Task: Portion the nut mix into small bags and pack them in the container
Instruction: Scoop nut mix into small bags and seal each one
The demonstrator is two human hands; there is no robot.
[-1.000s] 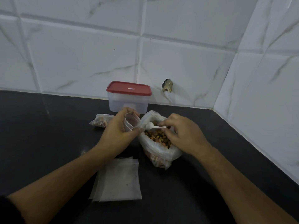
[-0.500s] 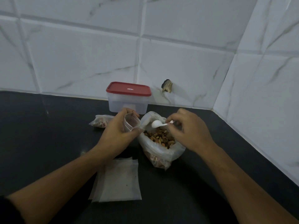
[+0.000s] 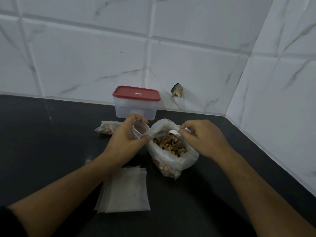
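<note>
1. The nut mix (image 3: 171, 146) sits in a large clear bag (image 3: 177, 163) whose mouth is rolled open. The bag stands on the black counter (image 3: 51, 142), near the middle of the view.
2. The right hand (image 3: 203, 139) is at 2 o'clock from the nut mix. Thumb and fingers pinch the handle of a small white spoon (image 3: 174, 132). The spoon's bowl hangs just above the nuts, inside the bag's mouth. Whether the bowl carries any nuts cannot be made out.
3. The left hand (image 3: 126, 139) is at 9 o'clock from the large bag. Its fingers curl round a small clear bag (image 3: 139, 131) and hold it upright with the mouth open, just beside the large bag's rim.
4. The two hands are apart, with the large bag's mouth between them.
5. A filled small bag (image 3: 106, 129) lies on the counter at 9 o'clock, partly hidden behind the left hand.
6. A flat stack of empty bags (image 3: 126, 190) lies at 7 o'clock, under the left forearm.
7. The container (image 3: 136, 108), clear with a red lid (image 3: 136, 93) fitted, stands at 11 o'clock against the white tiled wall (image 3: 85, 57).
8. A dark chipped spot (image 3: 177, 90) marks the wall at 12 o'clock.
</note>
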